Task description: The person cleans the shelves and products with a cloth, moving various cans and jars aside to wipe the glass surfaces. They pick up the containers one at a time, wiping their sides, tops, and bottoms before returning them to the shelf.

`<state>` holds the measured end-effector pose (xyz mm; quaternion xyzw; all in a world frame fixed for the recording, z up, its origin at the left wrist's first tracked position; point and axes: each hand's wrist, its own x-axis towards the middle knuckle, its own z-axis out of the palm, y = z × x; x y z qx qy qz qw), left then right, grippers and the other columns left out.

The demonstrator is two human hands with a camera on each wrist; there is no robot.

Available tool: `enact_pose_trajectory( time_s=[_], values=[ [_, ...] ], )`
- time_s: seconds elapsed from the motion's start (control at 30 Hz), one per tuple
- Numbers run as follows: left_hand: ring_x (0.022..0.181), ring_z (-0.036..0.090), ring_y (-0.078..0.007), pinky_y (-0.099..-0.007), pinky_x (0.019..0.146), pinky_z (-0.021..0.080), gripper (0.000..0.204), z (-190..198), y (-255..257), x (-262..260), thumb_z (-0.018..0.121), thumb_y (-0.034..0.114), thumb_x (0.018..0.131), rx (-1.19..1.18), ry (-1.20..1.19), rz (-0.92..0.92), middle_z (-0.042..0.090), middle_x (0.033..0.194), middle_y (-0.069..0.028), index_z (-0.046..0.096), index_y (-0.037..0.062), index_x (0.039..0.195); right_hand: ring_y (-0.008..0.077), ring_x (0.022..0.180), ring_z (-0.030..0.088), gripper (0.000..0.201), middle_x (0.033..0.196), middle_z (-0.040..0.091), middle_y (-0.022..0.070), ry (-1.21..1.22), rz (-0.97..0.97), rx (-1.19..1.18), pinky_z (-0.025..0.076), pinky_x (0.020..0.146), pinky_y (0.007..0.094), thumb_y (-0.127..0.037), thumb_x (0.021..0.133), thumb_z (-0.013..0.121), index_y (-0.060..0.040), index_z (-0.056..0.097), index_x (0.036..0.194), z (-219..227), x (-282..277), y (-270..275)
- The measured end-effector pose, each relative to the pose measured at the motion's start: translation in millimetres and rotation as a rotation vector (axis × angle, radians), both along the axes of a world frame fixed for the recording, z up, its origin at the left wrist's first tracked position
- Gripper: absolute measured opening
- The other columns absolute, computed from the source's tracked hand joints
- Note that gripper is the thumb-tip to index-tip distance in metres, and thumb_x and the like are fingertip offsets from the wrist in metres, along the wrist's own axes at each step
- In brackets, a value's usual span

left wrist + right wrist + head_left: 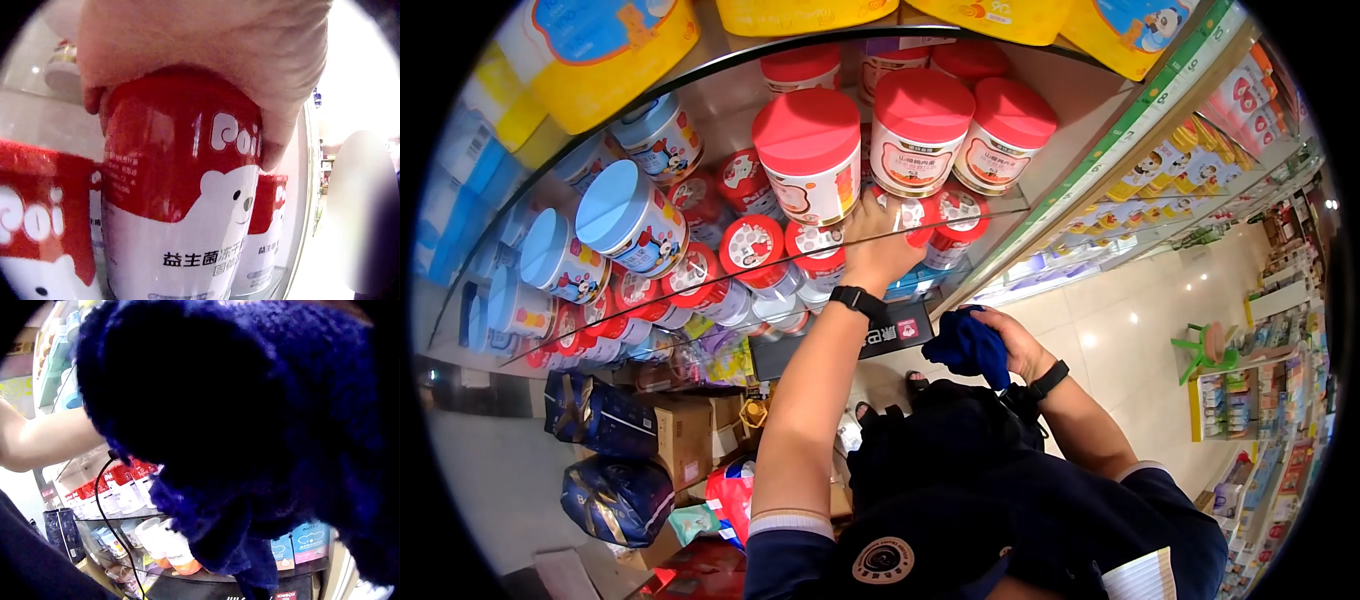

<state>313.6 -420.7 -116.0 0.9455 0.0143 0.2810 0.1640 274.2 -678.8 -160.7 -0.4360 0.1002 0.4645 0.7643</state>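
Observation:
My left hand reaches onto the shelf below the upper glass and grips a red-and-white can with a bear print from above, fingers and thumb round its top. Similar cans stand on both sides, one at the left in the left wrist view. My right hand holds a bunched dark blue cloth away from the shelf; the cloth covers much of the right wrist view and hides the fingers there.
Red-lidded tubs and blue-lidded tubs stand on the glass shelf above the left hand. A green-edged upright is at the right. Bags and boxes lie low at the left; a green stool stands across the aisle.

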Motion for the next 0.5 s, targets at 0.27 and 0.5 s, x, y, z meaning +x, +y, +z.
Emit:
enact_pose_trajectory(
  time_s=[0.27,0.5],
  values=[
    [0.116,0.046,-0.0447,-0.0504,0.098,0.039,0.096,24.9,-8.0,-99.6,0.085,0.034,0.062,-0.185,0.152,-0.009,0.045,0.125,-0.0293,0.038,0.0035,0.140,0.0295,0.103,0.065,0.035,0.118,0.063,0.0153,0.005,0.037,0.097,0.056,0.083,0.0470,-0.024,0.098,0.050,-0.0034,0.052,0.127,-13.2,-2.1,0.0],
    [0.120,0.046,-0.0369,-0.0443,0.102,0.040,0.101,36.1,-19.2,-163.5,0.089,0.015,0.058,-0.515,0.120,-0.090,0.045,0.129,-0.0206,0.032,0.0021,0.141,0.0285,0.118,0.058,0.051,0.135,0.055,0.0142,0.077,0.003,0.517,0.045,0.103,0.0434,-0.039,0.101,0.043,-0.0069,0.042,0.140,7.3,-17.8,47.1]
  ],
)
